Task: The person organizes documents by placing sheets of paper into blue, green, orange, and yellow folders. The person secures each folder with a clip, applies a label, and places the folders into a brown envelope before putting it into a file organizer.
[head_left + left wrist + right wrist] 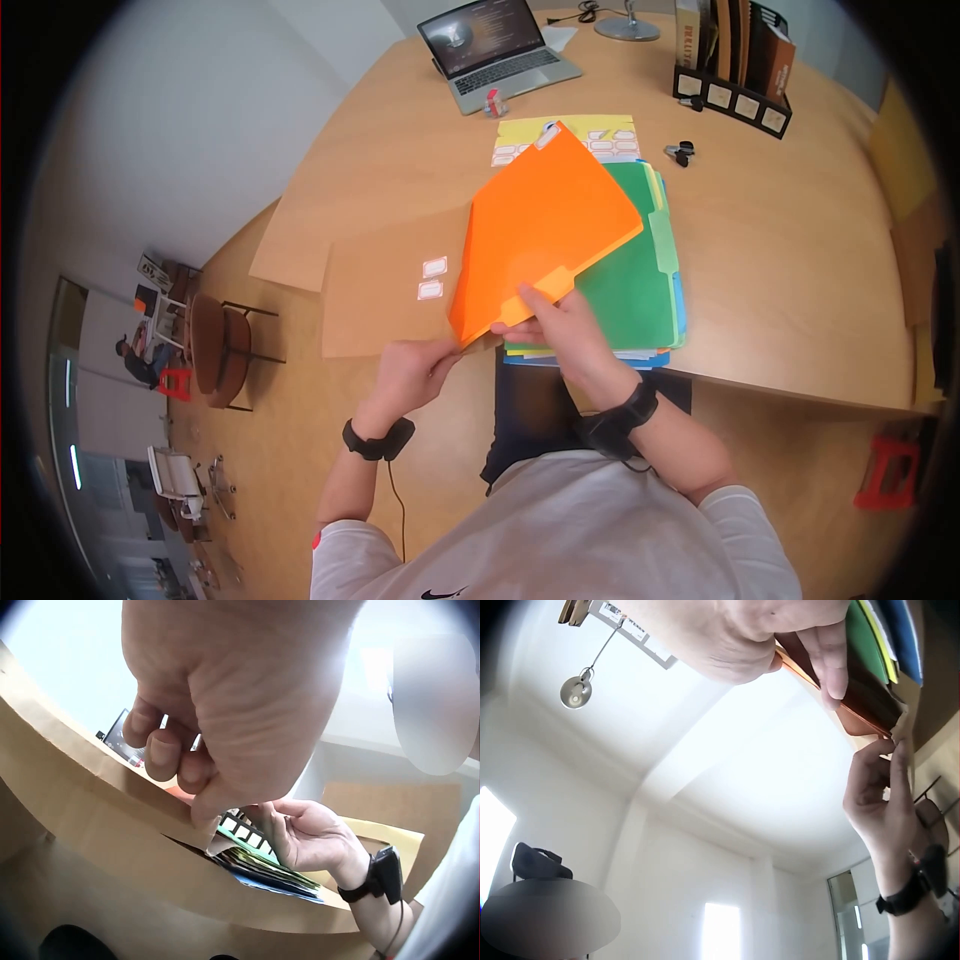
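Note:
An orange folder [550, 220] is tilted over a pile of folders, a green folder [635, 290] topmost there. My right hand [565, 335] pinches the orange folder's near edge by its tab, thumb on top. Left of it lies an open brown folder [390, 290] with two red-bordered labels [434, 267] on it. My left hand [410, 380] pinches the brown folder's near edge, close to the orange folder's lower corner. In the left wrist view the left hand [232, 697] has thumb and fingertips together at the brown edge. The right wrist view shows the right hand [742, 630] along the orange edge.
Behind the pile lie a yellow sheet and label sheets [510, 152]. Farther back stand a laptop [500, 60], a small red-and-clear item [494, 102] and a lamp base [627, 28]. Black clips [680, 152] and a book rack [730, 100] are at the back right.

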`<state>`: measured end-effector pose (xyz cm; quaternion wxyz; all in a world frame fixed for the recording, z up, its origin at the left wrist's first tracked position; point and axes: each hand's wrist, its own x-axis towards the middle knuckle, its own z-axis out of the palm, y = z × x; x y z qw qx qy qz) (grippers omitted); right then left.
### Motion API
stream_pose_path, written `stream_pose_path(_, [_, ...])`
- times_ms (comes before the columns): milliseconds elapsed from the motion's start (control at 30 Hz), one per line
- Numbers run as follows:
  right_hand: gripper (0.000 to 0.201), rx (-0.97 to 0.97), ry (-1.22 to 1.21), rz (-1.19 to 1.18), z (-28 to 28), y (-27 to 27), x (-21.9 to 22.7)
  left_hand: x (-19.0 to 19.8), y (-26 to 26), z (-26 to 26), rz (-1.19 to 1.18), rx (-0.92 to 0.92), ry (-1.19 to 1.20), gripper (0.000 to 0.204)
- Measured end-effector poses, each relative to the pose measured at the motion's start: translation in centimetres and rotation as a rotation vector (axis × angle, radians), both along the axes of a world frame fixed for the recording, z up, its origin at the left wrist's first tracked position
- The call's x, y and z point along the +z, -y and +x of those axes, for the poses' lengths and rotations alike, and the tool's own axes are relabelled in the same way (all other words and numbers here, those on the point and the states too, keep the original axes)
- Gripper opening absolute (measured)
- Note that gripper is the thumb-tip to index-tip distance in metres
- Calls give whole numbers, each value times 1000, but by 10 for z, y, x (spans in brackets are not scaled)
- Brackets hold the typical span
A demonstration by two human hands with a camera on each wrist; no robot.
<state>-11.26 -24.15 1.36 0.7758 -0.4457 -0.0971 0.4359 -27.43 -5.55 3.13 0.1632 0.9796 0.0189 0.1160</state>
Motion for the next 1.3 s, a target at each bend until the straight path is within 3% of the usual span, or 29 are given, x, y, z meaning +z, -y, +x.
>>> stream_pose_path(200, [38, 103, 213, -125, 0, 2, -9, 9, -3, 0, -21, 14, -32, 4])
stream_pose_path(300, [34, 53, 268, -132, 1, 3, -9, 13, -3, -3, -55, 28, -53, 4])
stream_pose_path(433, [33, 34, 218, -95, 0, 0, -8, 16, -3, -5, -172, 83, -62, 9])
stream_pose_path(533, [32, 40, 142, -53, -1, -4, -9, 13, -4, 10, -391, 222, 94, 15])
stream_pose_path(633, [33, 68, 81, -23, -1, -1, -5, 31, 8, 40, -237, 391, -105, 16])
stream_pose_path(733, [33, 57, 16, -7, -2, 2, 2, 7, -5, 55, 69, 299, -180, 22])
stream_pose_path(833, [34, 69, 46, -33, 0, 7, 3, 1, -17, 57, 12, 269, -149, 18])
stream_pose_path(933, [36, 127, 123, -130, 4, 10, 10, 10, -35, 52, -299, 320, -249, 17])
stream_pose_path(1000, [40, 224, 180, -191, 11, 9, 15, 15, -40, 49, -326, 308, -236, 17])
stream_pose_path(1200, [34, 135, 428, -194, 6, -1, -15, 30, -27, 50, -343, 319, -236, 16])
stream_pose_path(1300, [35, 106, 274, -148, -2, 2, -8, 27, -30, 52, -390, 329, -259, 17])
